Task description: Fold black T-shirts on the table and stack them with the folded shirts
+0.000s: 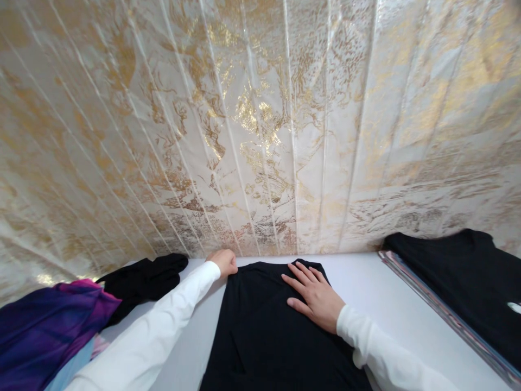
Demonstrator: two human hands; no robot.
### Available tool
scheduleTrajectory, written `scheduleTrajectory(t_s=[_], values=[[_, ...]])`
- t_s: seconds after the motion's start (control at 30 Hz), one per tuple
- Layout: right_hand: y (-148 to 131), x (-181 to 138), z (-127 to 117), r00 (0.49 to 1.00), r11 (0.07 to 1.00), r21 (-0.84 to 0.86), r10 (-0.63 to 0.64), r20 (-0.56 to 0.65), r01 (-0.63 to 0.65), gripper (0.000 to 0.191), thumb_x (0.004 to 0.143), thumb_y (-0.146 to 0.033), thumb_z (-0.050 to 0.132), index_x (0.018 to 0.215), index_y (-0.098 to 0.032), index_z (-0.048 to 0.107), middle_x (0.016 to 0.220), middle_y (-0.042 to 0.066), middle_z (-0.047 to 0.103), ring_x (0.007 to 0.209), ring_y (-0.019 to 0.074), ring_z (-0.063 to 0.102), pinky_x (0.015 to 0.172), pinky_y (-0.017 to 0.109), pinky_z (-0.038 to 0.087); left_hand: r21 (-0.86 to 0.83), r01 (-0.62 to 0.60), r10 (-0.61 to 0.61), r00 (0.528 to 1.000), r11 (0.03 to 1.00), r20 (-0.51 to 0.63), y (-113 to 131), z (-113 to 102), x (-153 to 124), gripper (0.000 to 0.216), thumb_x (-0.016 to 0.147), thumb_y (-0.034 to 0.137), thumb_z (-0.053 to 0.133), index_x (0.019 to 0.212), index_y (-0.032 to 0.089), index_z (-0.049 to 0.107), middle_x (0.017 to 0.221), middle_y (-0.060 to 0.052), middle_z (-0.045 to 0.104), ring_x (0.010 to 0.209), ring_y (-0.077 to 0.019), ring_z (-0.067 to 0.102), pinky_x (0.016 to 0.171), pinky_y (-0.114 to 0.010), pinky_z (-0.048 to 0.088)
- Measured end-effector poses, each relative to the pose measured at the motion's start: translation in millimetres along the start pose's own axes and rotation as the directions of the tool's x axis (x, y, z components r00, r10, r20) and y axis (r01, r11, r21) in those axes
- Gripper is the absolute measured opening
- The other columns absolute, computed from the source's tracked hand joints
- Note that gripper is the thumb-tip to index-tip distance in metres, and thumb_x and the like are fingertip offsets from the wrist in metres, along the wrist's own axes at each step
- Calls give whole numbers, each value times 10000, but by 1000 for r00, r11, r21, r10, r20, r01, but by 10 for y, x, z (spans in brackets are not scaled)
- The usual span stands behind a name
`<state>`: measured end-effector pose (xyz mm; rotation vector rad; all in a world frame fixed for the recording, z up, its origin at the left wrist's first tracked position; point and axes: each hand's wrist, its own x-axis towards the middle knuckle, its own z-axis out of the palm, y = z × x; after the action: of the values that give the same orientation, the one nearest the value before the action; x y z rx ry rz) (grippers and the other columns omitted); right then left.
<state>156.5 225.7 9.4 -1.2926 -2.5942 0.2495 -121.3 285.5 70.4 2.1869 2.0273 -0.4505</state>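
Note:
A black garment [280, 331] lies spread lengthwise on the white table, its narrower end toward the curtain. At its far left corner, my left hand [222, 263] is closed with the fingers curled, pinching the edge of the cloth; the fingertips are partly hidden. My right hand [315, 296] rests flat on the upper right of the garment with its fingers spread. A soft crease runs through the cloth left of the middle. The near end of the garment runs out of the bottom of the view.
On the right, a stack of folded clothes has a black T-shirt [456, 282] on top. Left of my arm lie a crumpled black cloth [146, 279] and a purple and pink garment [52, 326]. A gold-patterned curtain [260, 136] hangs behind the white table [362, 277].

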Motion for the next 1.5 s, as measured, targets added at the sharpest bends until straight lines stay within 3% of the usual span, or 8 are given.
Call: scheduleTrajectory(t_s=[0.23, 0.53, 0.67, 0.8, 0.9, 1.0, 1.17, 1.5], values=[[6, 0, 16, 1000, 1000, 0, -6, 4, 6, 579, 895, -580, 324, 1389, -282, 367, 1499, 78, 249, 1383, 272, 155, 1087, 511, 181, 28, 57, -56, 998, 998, -39, 83, 23, 29, 260, 900, 324, 546, 1094, 152, 565, 1114, -73, 577, 979, -206, 577, 841, -416, 484], [4, -1, 3, 1000, 1000, 28, -13, 0, 13, 589, 892, -589, 322, 1391, -280, 361, 1501, 67, 243, 1384, 256, 154, 1094, 500, 169, -134, 7, -17, 997, 991, -72, -87, 135, 156, 224, 894, 332, 556, 1004, 140, 590, 987, -46, 611, 851, -168, 604, 761, -358, 507], [6, -4, -13, 1000, 1000, 18, -5, 19, 4, 609, 892, -597, 307, 1396, -259, 357, 1503, 75, 232, 1386, 256, 147, 1096, 494, 173, -177, -111, 65, 967, 978, -246, -114, 185, -47, 153, 921, 177, 429, 937, 166, 581, 924, -31, 630, 866, -158, 596, 806, -329, 464], [1, -4, -1, 1000, 1000, 8, -6, 13, 6, 607, 891, -595, 310, 1395, -260, 358, 1502, 74, 236, 1382, 258, 161, 1095, 492, 177, -136, -350, 281, 886, 927, -369, -153, 181, -217, 367, 811, -12, 346, 992, 223, 563, 1047, -4, 620, 1028, -139, 523, 908, -268, 385], [1, -2, 11, 1000, 1000, 16, -2, 6, 2, 603, 891, -595, 312, 1394, -265, 359, 1500, 74, 244, 1382, 256, 164, 1094, 496, 179, -84, -451, 401, 852, 889, -336, -196, 169, -211, 393, 728, -30, 389, 932, 234, 598, 931, 9, 653, 942, -166, 535, 846, -284, 398], [9, 0, 16, 1000, 1000, 27, -2, 4, 2, 598, 887, -600, 314, 1391, -282, 361, 1501, 67, 244, 1383, 255, 163, 1091, 502, 184, -33, -473, 444, 847, 881, -292, -223, 154, -149, 345, 671, -5, 457, 864, 236, 609, 864, 11, 658, 907, -192, 528, 825, -321, 378], [21, -4, 26, 1000, 1000, 10, -6, 6, 6, 601, 891, -595, 311, 1396, -272, 356, 1505, 68, 234, 1384, 255, 156, 1095, 486, 178, 42, -482, 477, 845, 875, -243, -221, 97, -63, 167, 727, 94, 527, 781, 237, 593, 851, 17, 651, 935, -201, 519, 860, -347, 324], [0, -7, 18, 1000, 1000, -2, -1, 6, 1, 607, 895, -583, 314, 1398, -245, 357, 1502, 73, 235, 1382, 257, 168, 1094, 485, 187, 197, -484, 521, 818, 852, -245, -72, 66, -67, 112, 792, 143, 519, 726, 221, 565, 744, -21, 628, 847, -202, 507, 823, -333, 309]])
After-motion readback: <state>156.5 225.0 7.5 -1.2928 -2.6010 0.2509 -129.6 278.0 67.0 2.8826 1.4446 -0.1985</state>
